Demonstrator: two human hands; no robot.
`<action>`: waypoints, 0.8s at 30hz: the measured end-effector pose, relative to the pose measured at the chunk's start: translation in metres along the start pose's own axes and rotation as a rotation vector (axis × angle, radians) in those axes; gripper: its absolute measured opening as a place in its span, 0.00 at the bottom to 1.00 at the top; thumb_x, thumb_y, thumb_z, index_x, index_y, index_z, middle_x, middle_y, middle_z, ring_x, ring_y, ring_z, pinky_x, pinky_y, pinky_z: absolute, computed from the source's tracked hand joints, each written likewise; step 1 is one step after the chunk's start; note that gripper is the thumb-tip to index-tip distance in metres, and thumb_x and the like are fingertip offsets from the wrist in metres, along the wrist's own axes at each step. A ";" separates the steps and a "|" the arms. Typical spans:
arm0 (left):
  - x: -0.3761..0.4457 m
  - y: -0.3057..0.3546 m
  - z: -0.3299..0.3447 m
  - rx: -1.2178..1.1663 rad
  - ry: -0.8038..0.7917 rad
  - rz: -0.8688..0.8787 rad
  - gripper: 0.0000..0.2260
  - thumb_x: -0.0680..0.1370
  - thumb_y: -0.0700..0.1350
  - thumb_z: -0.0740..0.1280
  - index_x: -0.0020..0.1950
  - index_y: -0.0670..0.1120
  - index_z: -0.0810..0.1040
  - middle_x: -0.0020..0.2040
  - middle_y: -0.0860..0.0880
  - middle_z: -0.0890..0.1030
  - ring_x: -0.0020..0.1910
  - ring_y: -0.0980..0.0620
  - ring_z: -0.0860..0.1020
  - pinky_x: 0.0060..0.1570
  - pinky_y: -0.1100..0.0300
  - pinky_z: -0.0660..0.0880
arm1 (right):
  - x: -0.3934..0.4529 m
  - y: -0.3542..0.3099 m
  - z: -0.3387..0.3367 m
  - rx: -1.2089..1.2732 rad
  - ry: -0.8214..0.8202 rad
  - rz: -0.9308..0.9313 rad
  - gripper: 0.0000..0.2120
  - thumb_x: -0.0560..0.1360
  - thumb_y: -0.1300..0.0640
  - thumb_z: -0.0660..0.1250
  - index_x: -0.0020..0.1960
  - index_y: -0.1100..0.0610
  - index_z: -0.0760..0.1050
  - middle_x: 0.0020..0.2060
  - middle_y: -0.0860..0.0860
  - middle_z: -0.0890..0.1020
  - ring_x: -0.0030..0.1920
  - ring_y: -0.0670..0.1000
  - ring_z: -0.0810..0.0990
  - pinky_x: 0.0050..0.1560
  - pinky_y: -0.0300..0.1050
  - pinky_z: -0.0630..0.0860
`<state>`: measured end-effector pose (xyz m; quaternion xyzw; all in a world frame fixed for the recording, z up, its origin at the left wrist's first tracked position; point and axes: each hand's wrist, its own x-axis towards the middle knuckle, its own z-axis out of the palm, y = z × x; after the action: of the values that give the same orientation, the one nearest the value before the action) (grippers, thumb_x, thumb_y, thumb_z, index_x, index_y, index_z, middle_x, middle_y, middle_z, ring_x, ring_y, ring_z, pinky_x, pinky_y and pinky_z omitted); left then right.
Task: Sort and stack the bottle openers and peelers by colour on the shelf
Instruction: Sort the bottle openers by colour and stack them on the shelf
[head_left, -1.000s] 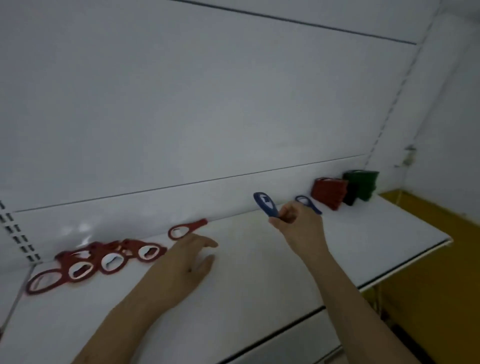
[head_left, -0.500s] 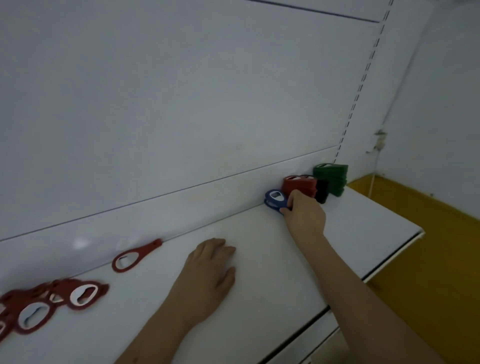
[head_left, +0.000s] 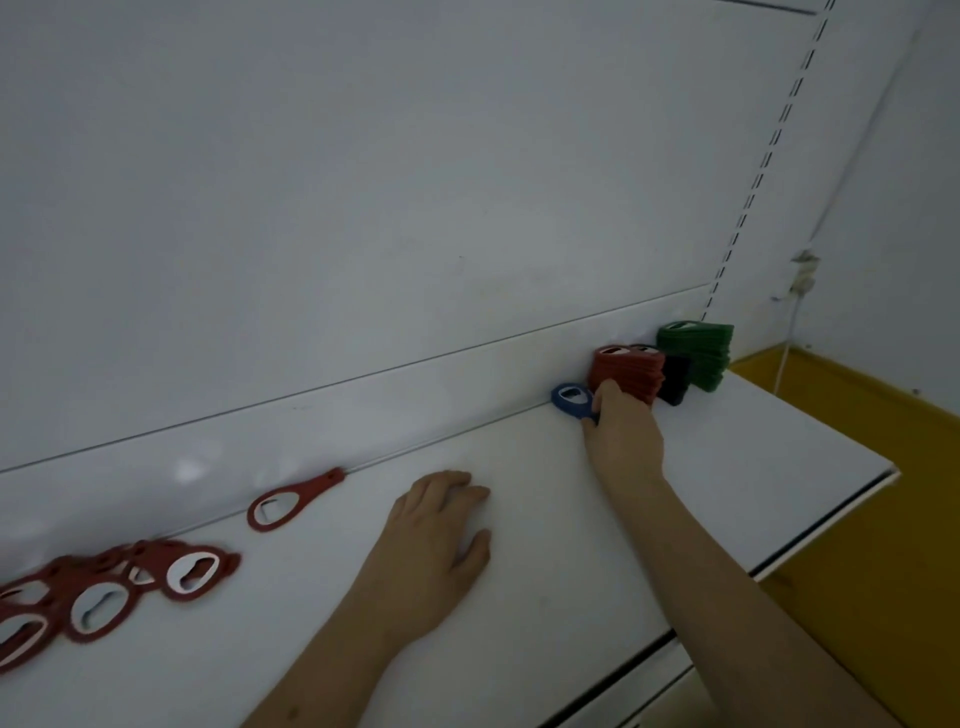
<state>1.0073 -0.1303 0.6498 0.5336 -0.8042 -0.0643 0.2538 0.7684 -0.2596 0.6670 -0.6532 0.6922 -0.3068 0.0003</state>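
**Blue opener at the back wall, beside the red stack**

Your right hand (head_left: 623, 431) holds the blue bottle opener (head_left: 571, 399) at the back of the white shelf (head_left: 753, 467), at about 1 o'clock from the middle of the view. The fingers are curled around its handle end; the ring end points to 10 o'clock and lies against the back panel (head_left: 363, 208). The opener is just beside the red stack (head_left: 631, 374), on its 9 o'clock side, and your knuckles touch that stack. Behind the red stack, toward 2 o'clock, stands a black stack (head_left: 675, 382), and then a green stack (head_left: 698, 353).

Your left hand (head_left: 436, 540) rests flat on the shelf near 6 o'clock, with relaxed fingers, holding nothing. At its 10 o'clock lies a single red opener (head_left: 291, 501) along the wall. Further toward 8 o'clock, several red openers (head_left: 114, 592) lie overlapping in a loose row.
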 end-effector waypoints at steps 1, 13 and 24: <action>0.000 0.000 0.000 0.002 0.002 -0.001 0.23 0.78 0.59 0.55 0.70 0.53 0.72 0.69 0.54 0.70 0.70 0.57 0.66 0.68 0.66 0.57 | 0.001 0.000 0.001 0.006 0.000 -0.002 0.08 0.75 0.63 0.66 0.54 0.61 0.73 0.46 0.58 0.79 0.44 0.56 0.76 0.37 0.45 0.68; 0.000 0.003 -0.003 0.004 -0.003 0.004 0.24 0.78 0.60 0.54 0.71 0.52 0.72 0.69 0.53 0.70 0.71 0.57 0.64 0.68 0.68 0.54 | -0.004 -0.006 -0.003 -0.112 0.038 -0.071 0.14 0.72 0.65 0.68 0.57 0.64 0.72 0.44 0.60 0.79 0.44 0.60 0.76 0.40 0.48 0.68; -0.026 0.000 -0.029 -0.018 -0.070 0.038 0.20 0.80 0.50 0.61 0.70 0.43 0.74 0.69 0.41 0.73 0.68 0.43 0.71 0.68 0.52 0.69 | -0.043 -0.136 -0.033 0.391 -0.087 -0.486 0.07 0.78 0.56 0.66 0.55 0.55 0.73 0.49 0.48 0.77 0.51 0.47 0.73 0.50 0.43 0.69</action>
<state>1.0289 -0.1017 0.6660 0.5132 -0.8220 -0.0854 0.2314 0.8841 -0.2006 0.7342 -0.7996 0.4431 -0.3970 0.0820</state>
